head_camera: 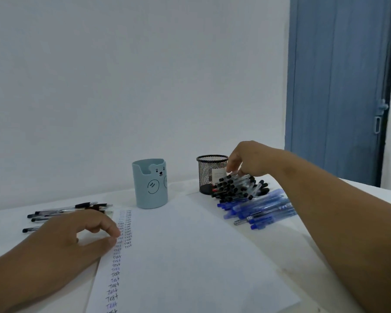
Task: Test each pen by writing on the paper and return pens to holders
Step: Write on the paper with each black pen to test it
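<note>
White wall filled the background behind the desk [14, 224], with a blue door [339, 86] at the far right corner of the room. A sheet of paper [190, 256] lay across the middle of the desk, and two columns of the word "Test" [120, 245] ran down its left edge, the longer one reaching the near edge, so a good many pens looked to have been tried already. The left hand [77, 236] rested on the paper's left edge, fingers loosely curled and holding nothing, fingertips on the sheet. Beside it, toward the desk's left edge, lay a small group of black pens [66, 211], probably the tested ones, though that was only a guess. The right hand [246, 161] reached to the far right of the desk, fingers curled down onto the top of a stack of black-capped pens [237, 188]; whether it had one pinched could not be told. Just in front of that stack lay a pile of blue pens [260, 211]. Both holders, the pale blue bear cup [149, 184] and the black mesh cup [210, 175], stood near the far edge and showed no pens above their rims. Judged from this, testing was partly done, many pens remained, and the return to the holders had not begun.
</note>
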Demonstrator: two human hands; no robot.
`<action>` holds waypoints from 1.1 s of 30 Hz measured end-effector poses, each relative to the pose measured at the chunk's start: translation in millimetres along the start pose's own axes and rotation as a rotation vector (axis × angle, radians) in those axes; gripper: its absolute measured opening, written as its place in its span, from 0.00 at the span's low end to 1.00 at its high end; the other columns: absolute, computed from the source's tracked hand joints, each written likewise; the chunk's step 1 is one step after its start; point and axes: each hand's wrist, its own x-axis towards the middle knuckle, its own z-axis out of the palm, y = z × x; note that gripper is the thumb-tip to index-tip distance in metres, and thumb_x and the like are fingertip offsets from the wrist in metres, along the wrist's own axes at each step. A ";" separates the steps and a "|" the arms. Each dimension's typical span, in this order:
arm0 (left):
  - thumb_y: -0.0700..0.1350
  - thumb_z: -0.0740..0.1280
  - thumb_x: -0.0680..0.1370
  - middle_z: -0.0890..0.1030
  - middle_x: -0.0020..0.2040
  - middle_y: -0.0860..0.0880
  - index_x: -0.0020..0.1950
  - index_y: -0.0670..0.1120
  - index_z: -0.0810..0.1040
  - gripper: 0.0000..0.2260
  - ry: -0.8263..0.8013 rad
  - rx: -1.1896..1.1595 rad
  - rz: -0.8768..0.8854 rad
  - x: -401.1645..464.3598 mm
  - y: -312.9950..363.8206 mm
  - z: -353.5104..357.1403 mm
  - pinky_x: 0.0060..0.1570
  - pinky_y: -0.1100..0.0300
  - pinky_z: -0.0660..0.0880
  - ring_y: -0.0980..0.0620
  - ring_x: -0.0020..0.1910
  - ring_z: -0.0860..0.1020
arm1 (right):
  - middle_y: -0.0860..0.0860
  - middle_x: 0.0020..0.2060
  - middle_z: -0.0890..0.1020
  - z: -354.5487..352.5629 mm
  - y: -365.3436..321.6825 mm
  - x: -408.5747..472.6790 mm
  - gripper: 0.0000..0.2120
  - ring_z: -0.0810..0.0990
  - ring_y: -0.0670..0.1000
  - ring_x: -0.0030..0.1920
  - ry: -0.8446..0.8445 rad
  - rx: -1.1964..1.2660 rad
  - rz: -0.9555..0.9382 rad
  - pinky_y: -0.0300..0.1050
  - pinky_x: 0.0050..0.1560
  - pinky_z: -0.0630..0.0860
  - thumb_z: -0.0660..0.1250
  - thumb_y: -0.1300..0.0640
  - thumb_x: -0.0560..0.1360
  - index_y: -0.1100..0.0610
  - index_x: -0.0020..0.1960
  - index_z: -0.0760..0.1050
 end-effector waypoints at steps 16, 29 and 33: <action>0.48 0.73 0.75 0.80 0.52 0.69 0.49 0.65 0.82 0.11 -0.010 0.058 0.024 4.4 -6.7 -11.9 0.55 0.61 0.70 0.71 0.56 0.73 | 0.44 0.48 0.82 49.1 -140.3 -37.6 0.13 0.76 0.48 0.46 0.157 0.040 -0.428 0.44 0.47 0.74 0.61 0.60 0.75 0.47 0.50 0.81; 0.47 0.67 0.80 0.78 0.52 0.60 0.51 0.64 0.75 0.10 -0.082 0.339 -0.121 20.1 -61.6 -44.3 0.56 0.67 0.69 0.59 0.53 0.75 | 0.35 0.47 0.78 113.9 -160.9 -39.1 0.08 0.69 0.29 0.42 0.079 0.053 -0.668 0.35 0.46 0.67 0.64 0.51 0.78 0.44 0.56 0.79; 0.46 0.65 0.81 0.78 0.46 0.60 0.48 0.61 0.78 0.08 -0.060 0.396 -0.133 18.1 -60.2 -45.9 0.59 0.55 0.72 0.60 0.49 0.75 | 0.33 0.44 0.77 117.3 -160.0 -36.6 0.08 0.71 0.29 0.43 0.093 0.098 -0.670 0.37 0.48 0.71 0.65 0.52 0.78 0.44 0.54 0.79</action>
